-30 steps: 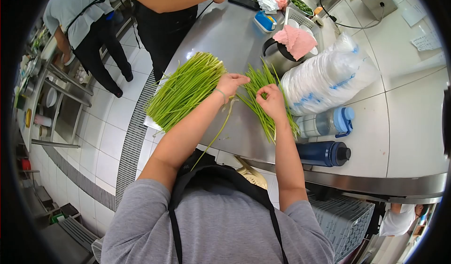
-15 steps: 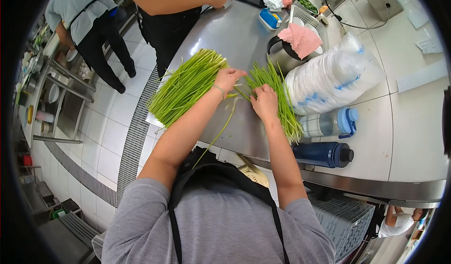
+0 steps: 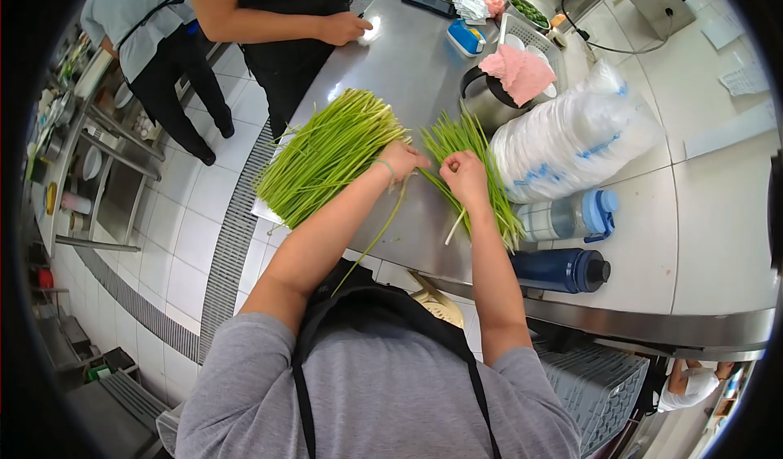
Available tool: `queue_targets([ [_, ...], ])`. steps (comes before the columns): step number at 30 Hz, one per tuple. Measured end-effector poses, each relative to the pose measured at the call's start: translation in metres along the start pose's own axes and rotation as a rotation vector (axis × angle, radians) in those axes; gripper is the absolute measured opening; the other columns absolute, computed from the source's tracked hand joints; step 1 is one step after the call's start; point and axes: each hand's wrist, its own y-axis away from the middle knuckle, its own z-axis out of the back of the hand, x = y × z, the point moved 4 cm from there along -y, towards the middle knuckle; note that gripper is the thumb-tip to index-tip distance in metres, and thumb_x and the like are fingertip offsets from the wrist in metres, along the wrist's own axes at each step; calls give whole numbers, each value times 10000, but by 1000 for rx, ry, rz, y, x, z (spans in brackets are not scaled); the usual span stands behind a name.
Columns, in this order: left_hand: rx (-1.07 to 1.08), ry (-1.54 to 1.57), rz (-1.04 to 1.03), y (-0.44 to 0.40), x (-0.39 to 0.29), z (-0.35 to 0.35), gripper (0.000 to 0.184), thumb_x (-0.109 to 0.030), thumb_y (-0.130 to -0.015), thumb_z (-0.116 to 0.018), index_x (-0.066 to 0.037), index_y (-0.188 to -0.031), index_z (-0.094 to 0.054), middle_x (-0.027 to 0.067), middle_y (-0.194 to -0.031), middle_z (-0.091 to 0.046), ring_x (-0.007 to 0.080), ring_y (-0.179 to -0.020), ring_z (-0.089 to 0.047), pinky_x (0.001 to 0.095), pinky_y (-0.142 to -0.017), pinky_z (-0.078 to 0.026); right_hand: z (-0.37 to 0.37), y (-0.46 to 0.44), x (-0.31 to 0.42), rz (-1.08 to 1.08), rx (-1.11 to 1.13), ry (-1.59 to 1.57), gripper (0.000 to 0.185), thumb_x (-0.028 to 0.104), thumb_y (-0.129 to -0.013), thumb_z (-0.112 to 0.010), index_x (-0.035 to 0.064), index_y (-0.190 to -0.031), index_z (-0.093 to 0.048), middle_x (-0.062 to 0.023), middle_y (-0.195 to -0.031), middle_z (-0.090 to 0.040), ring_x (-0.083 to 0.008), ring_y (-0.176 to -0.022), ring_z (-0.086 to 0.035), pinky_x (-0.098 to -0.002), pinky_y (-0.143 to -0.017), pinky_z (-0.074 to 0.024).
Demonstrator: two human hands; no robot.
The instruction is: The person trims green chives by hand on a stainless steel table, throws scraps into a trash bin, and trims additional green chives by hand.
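A large pile of green stalks lies on the steel table, and my left hand is at its right edge, fingers closed on a green stalk. My right hand is pinched at the left side of a smaller bunch of stalks; what its fingertips hold is too small to make out. A pale stalk end sticks out below that hand. One long loose stalk hangs from near my left hand over the table's front edge.
Stacked plastic-wrapped white containers, a metal pitcher with a pink cloth, a clear bottle and a dark blue bottle stand at the right. A person's hand is over the table's far left edge. Another person stands farther left.
My left hand has moved slightly down, near my right hand's level. A pale stalk end now shows below my right hand. The other person's hand has drawn back to the left.
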Motion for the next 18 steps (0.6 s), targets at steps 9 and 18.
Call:
queue_targets([
  [9,-103,-12,-109,-16,1,-16,229,-201,-658,-683,-17,-793,-662,22,-614,-565,92,-506,-451,238,-462,-365,3,1,-8,-82,8,-138,93,121,-658,-627,37,-671,-590,-95,-679,-536,-227,-616,-537,-334,-579,-434],
  [18,-76,0,-36,-10,-4,-10,227,-143,-673,-596,-19,-855,-653,52,-731,-596,102,-561,-473,242,-487,-376,5,0,-12,-72,-4,-199,82,106,-681,-619,28,-679,-595,-101,-677,-535,-233,-587,-538,-330,-556,-431],
])
